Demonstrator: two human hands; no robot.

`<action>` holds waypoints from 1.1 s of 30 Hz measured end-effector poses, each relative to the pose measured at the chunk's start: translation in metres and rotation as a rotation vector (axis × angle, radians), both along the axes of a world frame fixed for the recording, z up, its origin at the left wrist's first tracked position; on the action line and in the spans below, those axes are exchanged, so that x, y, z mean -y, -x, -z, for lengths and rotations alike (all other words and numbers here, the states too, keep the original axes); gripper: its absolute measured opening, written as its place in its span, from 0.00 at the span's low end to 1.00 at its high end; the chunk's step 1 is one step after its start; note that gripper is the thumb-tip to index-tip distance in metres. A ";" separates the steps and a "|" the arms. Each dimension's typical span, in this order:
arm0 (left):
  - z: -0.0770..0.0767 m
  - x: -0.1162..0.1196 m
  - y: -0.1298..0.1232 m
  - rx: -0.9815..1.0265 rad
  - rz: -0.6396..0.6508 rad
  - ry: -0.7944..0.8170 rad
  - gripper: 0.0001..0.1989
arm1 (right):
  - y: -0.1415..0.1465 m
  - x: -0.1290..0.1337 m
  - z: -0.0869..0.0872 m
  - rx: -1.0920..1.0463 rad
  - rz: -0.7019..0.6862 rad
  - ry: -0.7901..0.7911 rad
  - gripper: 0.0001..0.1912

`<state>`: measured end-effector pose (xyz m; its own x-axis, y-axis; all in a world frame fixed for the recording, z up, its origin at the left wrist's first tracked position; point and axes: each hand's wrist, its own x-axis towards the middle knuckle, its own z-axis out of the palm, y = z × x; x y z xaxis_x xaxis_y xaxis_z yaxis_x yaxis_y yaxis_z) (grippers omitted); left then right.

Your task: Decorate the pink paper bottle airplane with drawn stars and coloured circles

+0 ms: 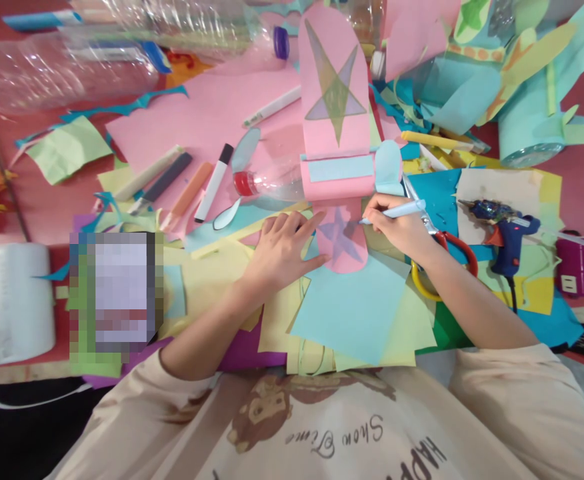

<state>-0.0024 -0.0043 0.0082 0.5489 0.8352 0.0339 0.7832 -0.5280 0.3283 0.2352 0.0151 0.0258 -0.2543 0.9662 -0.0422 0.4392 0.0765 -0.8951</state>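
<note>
My right hand (397,223) is closed round a light blue marker (406,209), its tip at the right edge of a rounded pink paper piece (355,257) that bears a purple star (339,237). My left hand (287,247) lies with fingers spread, thumb and forefinger at the left edge of that piece. Just beyond stands out a clear bottle (282,181) on its side, red cap to the left, its body wrapped in pink paper with a light blue strip (341,169). A longer pink flap (317,40) above carries a larger green and purple star (339,90).
Red-and-yellow scissors (455,250) lie by my right forearm, near a blue glue gun (512,243). Several markers (215,183) lie left of the bottle. Plastic bottles (72,70) line the back left. A blurred-out screen (122,287) and white case (12,303) sit left. Light blue paper (352,307) lies nearest me.
</note>
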 end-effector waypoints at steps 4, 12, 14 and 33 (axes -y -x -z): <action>0.001 0.000 0.000 -0.007 0.001 -0.007 0.32 | -0.001 0.000 0.003 -0.012 0.014 -0.025 0.10; 0.002 0.000 0.001 0.007 0.008 -0.030 0.32 | 0.002 0.001 -0.001 0.029 -0.055 -0.046 0.10; 0.003 0.000 0.001 0.012 0.008 -0.031 0.32 | 0.003 0.001 -0.002 0.033 -0.040 -0.052 0.10; -0.034 -0.021 0.033 1.197 -0.164 0.488 0.22 | -0.001 0.009 -0.006 -0.411 -0.005 0.038 0.14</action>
<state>-0.0355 0.0171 0.0422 0.2802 0.9543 0.1040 -0.0838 -0.0836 0.9930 0.2360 0.0064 0.0318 -0.2622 0.9646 0.0280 0.0442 0.0410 -0.9982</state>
